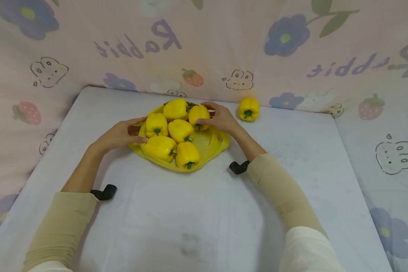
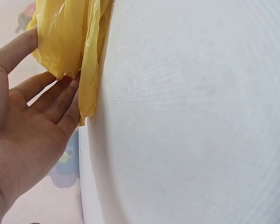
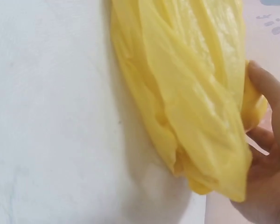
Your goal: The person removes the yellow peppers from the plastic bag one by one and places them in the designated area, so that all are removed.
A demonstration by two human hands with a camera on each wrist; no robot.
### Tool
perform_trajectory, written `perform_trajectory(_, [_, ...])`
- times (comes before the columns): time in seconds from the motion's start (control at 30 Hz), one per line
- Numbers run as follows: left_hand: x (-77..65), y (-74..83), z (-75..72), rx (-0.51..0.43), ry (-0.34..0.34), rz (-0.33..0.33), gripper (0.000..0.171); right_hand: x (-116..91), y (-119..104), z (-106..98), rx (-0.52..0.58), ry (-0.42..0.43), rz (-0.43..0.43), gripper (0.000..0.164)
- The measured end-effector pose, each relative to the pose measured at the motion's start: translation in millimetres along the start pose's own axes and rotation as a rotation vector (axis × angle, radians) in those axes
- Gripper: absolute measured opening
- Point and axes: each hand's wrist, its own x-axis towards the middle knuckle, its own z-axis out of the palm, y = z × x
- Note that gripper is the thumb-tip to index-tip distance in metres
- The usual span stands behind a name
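I observed glossy, lobed yellow peppers (image 1: 181, 130) in a crinkled plastic bag (image 3: 196, 93); left grip (image 1: 117, 135) held its edge, right grip (image 1: 223, 119) pinched one pepper (image 1: 198, 113).

This looks like a makeshift tabletop recording booth: a plain white table (image 1: 149, 215) is enclosed at the back and on both sides by pale pink hanging cloth (image 1: 217, 22), printed with blue flowers (image 1: 287, 36), strawberries (image 1: 192, 78), line-drawn rabbit faces (image 1: 240, 80) and the word "Rabbit" in mirrored lettering (image 1: 152, 47). Black angled fittings (image 1: 105, 192) at the edges of the beige sleeves (image 1: 61, 219) suit such a staged set-up. The cloth fills the view around the tabletop, so whether a home, office or studio lies behind it cannot be told.
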Motion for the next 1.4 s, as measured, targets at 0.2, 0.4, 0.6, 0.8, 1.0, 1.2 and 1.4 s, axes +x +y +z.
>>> perform_trajectory(0.2, [0.7, -2.1, -0.5, 0.0, 0.003, 0.001, 0.086, -4, -7, -10, 0.031, 0.057, -0.064, 0.076])
perform_trajectory(0.4, [1.1, -1.6, -0.3, 0.003, -0.001, 0.002, 0.086, -8, -11, -20, 0.09, 0.092, -0.117, 0.074])
perform_trajectory(0.6, [1.4, -0.3, -0.1, 0.004, 0.005, 0.004, 0.087, -12, -14, -33, 0.106, 0.08, -0.076, 0.078])
perform_trajectory(0.8, [0.4, 1.9, 0.2, 0.007, 0.015, 0.002, 0.086, -27, -29, -47, 0.14, 0.086, -0.073, 0.075])
perform_trajectory(1.0, [-1.5, 4.0, -0.6, -0.006, 0.015, 0.002, 0.086, -34, -30, -60, 0.149, 0.111, -0.051, 0.077])
perform_trajectory(1.2, [-0.7, 0.7, -1.2, -0.005, 0.022, 0.0, 0.086, -28, -6, -72, 0.17, 0.16, -0.065, 0.076])
perform_trajectory(1.4, [-1.5, 0.3, -1.5, -0.028, 0.023, 0.006, 0.087, -35, 4, -86, 0.157, 0.214, -0.065, 0.077])
